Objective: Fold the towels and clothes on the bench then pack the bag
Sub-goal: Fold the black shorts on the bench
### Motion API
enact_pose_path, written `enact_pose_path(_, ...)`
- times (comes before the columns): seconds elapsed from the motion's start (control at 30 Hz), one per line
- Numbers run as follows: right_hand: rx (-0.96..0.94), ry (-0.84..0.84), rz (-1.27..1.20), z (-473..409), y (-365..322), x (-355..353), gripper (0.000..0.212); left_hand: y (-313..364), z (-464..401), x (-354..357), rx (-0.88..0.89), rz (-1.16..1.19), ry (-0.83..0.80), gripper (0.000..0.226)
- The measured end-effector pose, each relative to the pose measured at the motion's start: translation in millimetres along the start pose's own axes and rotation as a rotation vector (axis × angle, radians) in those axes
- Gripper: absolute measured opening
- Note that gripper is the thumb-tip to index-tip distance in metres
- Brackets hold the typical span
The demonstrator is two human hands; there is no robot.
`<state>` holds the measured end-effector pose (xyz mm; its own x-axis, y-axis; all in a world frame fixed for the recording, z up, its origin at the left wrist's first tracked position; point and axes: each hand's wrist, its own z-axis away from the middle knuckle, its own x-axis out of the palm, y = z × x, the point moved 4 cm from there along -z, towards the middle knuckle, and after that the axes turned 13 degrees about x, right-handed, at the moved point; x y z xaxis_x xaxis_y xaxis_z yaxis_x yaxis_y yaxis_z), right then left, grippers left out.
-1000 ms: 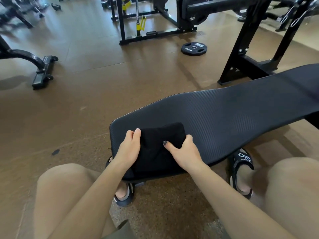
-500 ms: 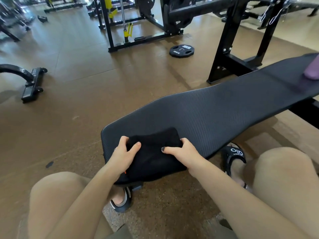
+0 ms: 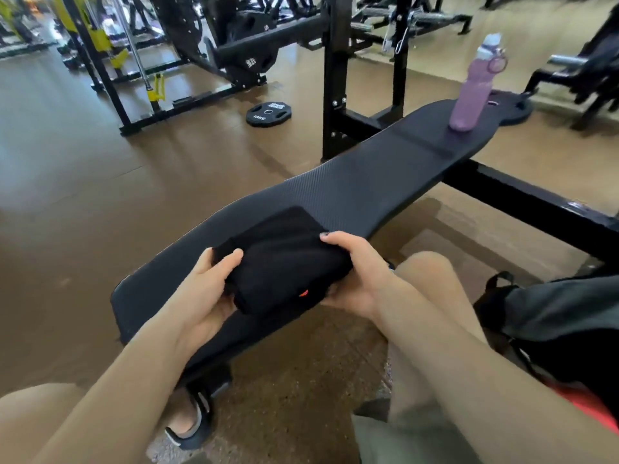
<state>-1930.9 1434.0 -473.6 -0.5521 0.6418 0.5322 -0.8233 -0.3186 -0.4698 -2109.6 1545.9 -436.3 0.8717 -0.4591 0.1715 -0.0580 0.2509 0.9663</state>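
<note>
Head view: folded black garment [image 3: 284,262] between both hands.

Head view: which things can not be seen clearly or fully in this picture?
- Bag: cut off by the right edge, so whether it is open cannot be told.
- Folded black cloth: towel or garment, cannot tell; the left hand and right hand cover its ends.
- Small orange mark on the cloth: too small to read.
- Bottle top: blurred.
- Bench near end: partly hidden by the arms.
</note>
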Motion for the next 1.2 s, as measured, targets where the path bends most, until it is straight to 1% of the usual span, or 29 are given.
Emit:
enact_pose_path(0.1,-0.086,-0.105,-0.173,36.7,-14.4,-15.3,0.052,16.4,4.4,58.6,0.100,0.096,-0.048,0.027)
enact_pose_path(0.17,-0.129,-0.139,-0.197,62.0,-24.4,-25.0,0.052,19.5,11.8,98.7,0.128,0.138,-0.105,0.028)
enact_pose_path(0.23,-0.156,-0.127,-0.156,87.2,-35.5,-38.9,0.052,16.7,21.4,136.2,0.124,0.135,-0.171,0.028)
enact_pose_path(0.27,-0.169,-0.112,-0.124,98.4,-41.1,-47.1,0.046,14.3,25.5,152.4,0.117,0.122,-0.201,0.029)
enact_pose_path(0.33,-0.205,-0.024,-0.079,119.3,-52.5,-70.2,0.031,8.5,33.2,181.0,0.092,0.067,-0.260,0.033)
enact_pose_path(0.37,-0.224,0.031,-0.068,128.9,-56.9,-83.5,0.025,5.3,36.6,192.3,0.071,0.021,-0.290,0.036)
enact_pose_path(0.4,-0.240,0.090,-0.066,135.0,-60.5,-98.8,0.025,2.1,39.8,202.2,0.038,-0.025,-0.321,0.040)
enact_pose_path(0.47,-0.288,0.184,-0.073,146.3,-65.5,-129.4,0.037,-5.9,47.1,221.2,-0.053,-0.116,-0.425,0.043)
enact_pose_path(0.53,-0.345,0.220,-0.077,157.1,-68.1,-158.1,0.052,-13.1,55.1,240.1,-0.111,-0.275,-0.560,0.034)
enact_pose_path(0.57,-0.360,0.232,-0.078,164.3,-67.5,-170.9,0.053,-15.8,58.5,248.8,-0.129,-0.357,-0.615,0.031)
enact_pose_path(0.67,-0.355,0.224,-0.064,187.5,-60.5,-202.8,0.039,-24.3,61.3,275.6,-0.144,-0.586,-0.827,0.031)
enact_pose_path(0.77,-0.384,0.292,0.058,205.6,-52.1,-231.3,0.042,-29.9,65.1,296.4,-0.113,-0.827,-1.119,0.044)
enact_pose_path(0.8,-0.386,0.335,0.113,210.3,-48.4,-238.9,0.046,-31.4,64.3,300.9,-0.099,-0.883,-1.172,0.050)
enact_pose_path(0.87,-0.355,0.430,0.262,218.4,-37.8,-253.6,0.056,-38.7,65.8,308.2,-0.101,-0.935,-1.216,0.060)
enact_pose_path(0.9,-0.331,0.464,0.341,222.2,-30.8,-259.4,0.059,-44.0,67.4,312.5,-0.114,-0.948,-1.251,0.059)
enact_pose_path(0.97,-0.284,0.508,0.446,229.0,-13.4,-268.2,0.060,-60.3,76.9,317.2,-0.125,-1.087,-1.347,0.049)
enact_pose_path(1.0,-0.268,0.535,0.465,232.4,-3.1,-273.1,0.061,-71.6,82.2,317.8,-0.141,-1.145,-1.420,0.035)
enact_pose_path(1.03,-0.255,0.565,0.471,236.3,6.9,-278.0,0.062,-79.1,88.6,320.6,-0.129,-1.233,-1.462,0.076)
enact_pose_path(1.07,-0.239,0.584,0.466,240.3,16.4,-282.6,0.062,-91.5,93.3,324.2,-0.148,-1.258,-1.493,0.061)
enact_pose_path(1.1,-0.219,0.585,0.442,244.3,26.7,-287.9,0.063,-96.0,102.2,329.2,-0.103,-1.284,-1.510,0.067)
enact_pose_path(1.17,-0.168,0.586,0.350,251.3,48.8,-302.1,0.062,-115.2,112.9,335.5,-0.170,-1.285,-1.543,0.075)
enact_pose_path(1.2,-0.142,0.593,0.296,254.2,60.2,-309.2,0.060,-132.7,112.0,336.5,-0.226,-1.275,-1.564,0.083)
